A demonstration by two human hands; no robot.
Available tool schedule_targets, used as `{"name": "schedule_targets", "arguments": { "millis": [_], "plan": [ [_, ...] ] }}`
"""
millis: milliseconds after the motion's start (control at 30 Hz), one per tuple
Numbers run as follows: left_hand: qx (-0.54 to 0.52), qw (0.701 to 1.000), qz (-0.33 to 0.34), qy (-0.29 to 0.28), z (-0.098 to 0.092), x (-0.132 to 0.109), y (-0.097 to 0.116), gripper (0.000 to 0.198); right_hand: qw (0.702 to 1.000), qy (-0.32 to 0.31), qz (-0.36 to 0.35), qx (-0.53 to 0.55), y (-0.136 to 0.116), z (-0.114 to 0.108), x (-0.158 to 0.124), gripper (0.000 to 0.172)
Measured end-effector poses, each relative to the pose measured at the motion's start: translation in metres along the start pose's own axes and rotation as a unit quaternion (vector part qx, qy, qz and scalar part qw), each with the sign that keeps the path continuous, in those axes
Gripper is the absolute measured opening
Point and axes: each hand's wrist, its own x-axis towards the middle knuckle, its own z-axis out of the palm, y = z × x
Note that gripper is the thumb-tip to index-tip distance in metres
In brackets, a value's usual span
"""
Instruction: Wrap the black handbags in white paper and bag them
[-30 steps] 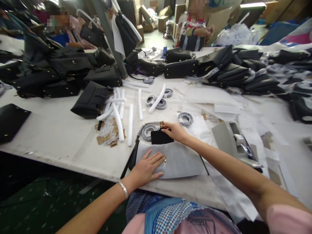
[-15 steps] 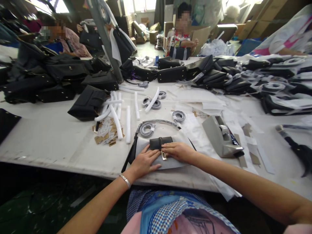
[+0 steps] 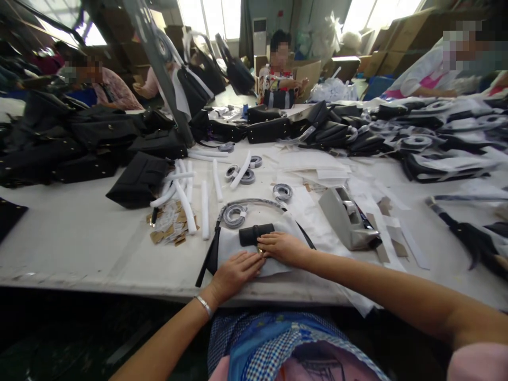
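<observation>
A black bag wrapped in grey-white tissue [image 3: 234, 246] lies at the table's near edge, its black flap strap [image 3: 256, 233] folded across the top. My left hand [image 3: 235, 271] lies flat on the tissue, fingers spread. My right hand [image 3: 283, 248] presses down on the strap's end, fingers curled over a small gold clasp [image 3: 260, 252] between both hands. A coiled wrapped strap [image 3: 233, 214] lies just beyond the bag.
White foam tubes [image 3: 186, 190], paper tags [image 3: 169, 225] and a grey tape dispenser [image 3: 347, 217] surround the bag. Piles of black bags [image 3: 99, 137] fill the left and far side of the white table [image 3: 79, 233]. Other people sit at the far end.
My right hand brought the flap strap down from the far side onto the wrapped bag. Both hands have come together over the clasp. The camera has tilted up.
</observation>
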Motion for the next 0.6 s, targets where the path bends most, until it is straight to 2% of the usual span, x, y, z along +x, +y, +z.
{"name": "schedule_targets", "arguments": {
  "millis": [100,200,367,600],
  "plan": [
    [0.026,0.999,-0.023,0.002,0.003,0.001,0.014,0.047,1.0,-0.013,-0.005,-0.025,0.0,-0.003,0.003,0.028],
    [0.053,0.997,-0.043,0.04,0.01,-0.002,0.021,0.05,0.998,-0.025,-0.032,-0.043,0.0,-0.012,0.007,0.02],
    [0.052,0.992,-0.013,0.114,0.019,-0.006,0.014,0.049,0.99,-0.089,-0.083,-0.075,0.001,-0.024,0.019,0.01],
    [0.048,0.99,-0.012,0.13,0.016,-0.004,0.013,0.045,0.984,-0.098,-0.115,-0.099,0.001,-0.018,0.029,0.007]
  ]
}}
